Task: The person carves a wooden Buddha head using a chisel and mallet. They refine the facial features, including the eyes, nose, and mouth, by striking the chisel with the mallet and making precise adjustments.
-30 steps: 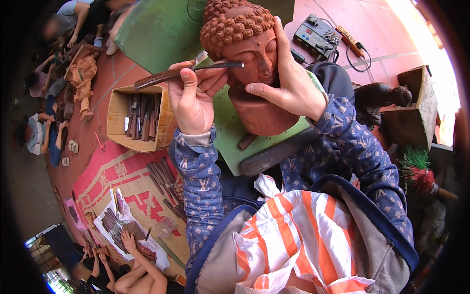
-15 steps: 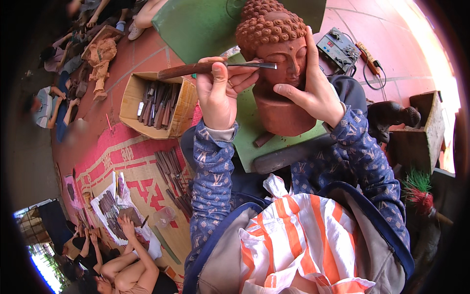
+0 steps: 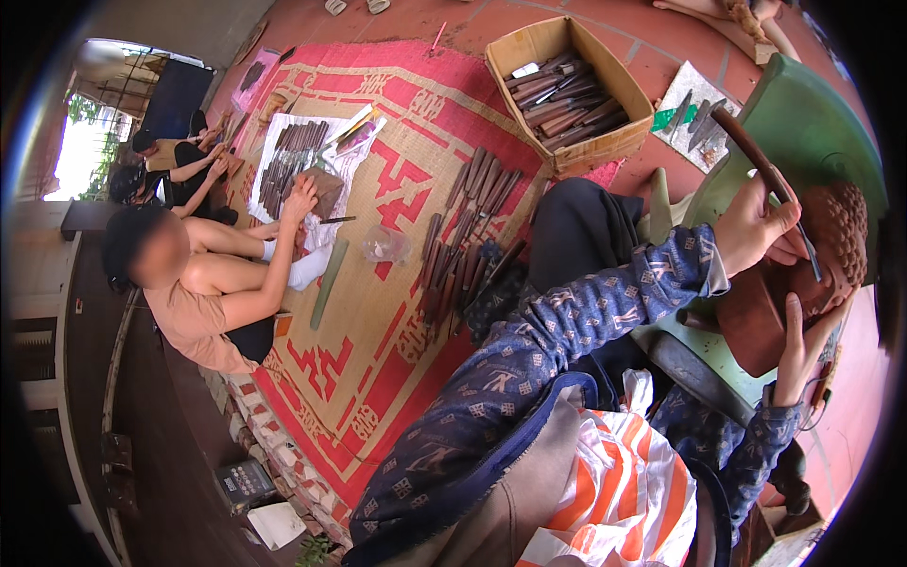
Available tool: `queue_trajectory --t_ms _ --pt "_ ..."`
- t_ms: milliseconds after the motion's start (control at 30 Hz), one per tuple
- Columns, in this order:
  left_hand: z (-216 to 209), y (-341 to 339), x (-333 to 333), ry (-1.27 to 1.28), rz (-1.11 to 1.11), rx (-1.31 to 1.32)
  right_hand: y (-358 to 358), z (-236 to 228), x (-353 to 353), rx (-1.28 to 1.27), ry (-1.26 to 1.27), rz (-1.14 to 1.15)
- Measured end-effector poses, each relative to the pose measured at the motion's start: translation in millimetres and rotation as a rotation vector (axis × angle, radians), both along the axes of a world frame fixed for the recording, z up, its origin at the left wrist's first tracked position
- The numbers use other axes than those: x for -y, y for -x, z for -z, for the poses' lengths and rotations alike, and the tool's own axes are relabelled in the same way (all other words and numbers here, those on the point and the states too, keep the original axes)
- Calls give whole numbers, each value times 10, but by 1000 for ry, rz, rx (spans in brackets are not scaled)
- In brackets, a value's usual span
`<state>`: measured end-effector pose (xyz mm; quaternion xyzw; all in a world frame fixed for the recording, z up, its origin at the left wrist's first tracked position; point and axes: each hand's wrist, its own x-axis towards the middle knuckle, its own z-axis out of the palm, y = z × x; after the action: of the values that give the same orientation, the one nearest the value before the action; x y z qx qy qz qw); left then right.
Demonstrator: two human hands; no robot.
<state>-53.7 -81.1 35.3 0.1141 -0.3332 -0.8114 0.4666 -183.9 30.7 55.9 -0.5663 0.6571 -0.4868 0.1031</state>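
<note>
Now | left hand gripping chisel, arm raised | right hand cupped under carved head

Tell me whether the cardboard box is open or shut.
Open: the cardboard box has its flaps up, and the wooden-handled tools inside show.

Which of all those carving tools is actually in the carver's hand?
The long brown-handled chisel gripped in the left hand, its blade against the carved wooden head. The others lie loose in the cardboard box or in rows on the red mat.
</note>
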Motion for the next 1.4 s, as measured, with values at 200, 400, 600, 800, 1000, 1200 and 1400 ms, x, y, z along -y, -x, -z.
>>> queue_trajectory --t_ms 200,400,600,800,1000,1200,1400 --pt "-37 -8 29 -9 -3 23 56 17 25 -104 -49 39" --pt "20 25 20 -44 17 -13 56 11 19 -104 -52 50" --pt "4 27 16 -50 3 -3 64 17 20 -140 -47 51" --pt "-62 -7 56 -48 43 31 22 -7 29 -35 -59 34" --pt "-37 -14 134 143 110 63 52 0 10 -72 -73 43" --pt "-99 -81 129 40 121 41 76 24 18 -97 -42 40" --pt "-37 -39 103 40 58 22 45 -5 14 -42 -62 42"
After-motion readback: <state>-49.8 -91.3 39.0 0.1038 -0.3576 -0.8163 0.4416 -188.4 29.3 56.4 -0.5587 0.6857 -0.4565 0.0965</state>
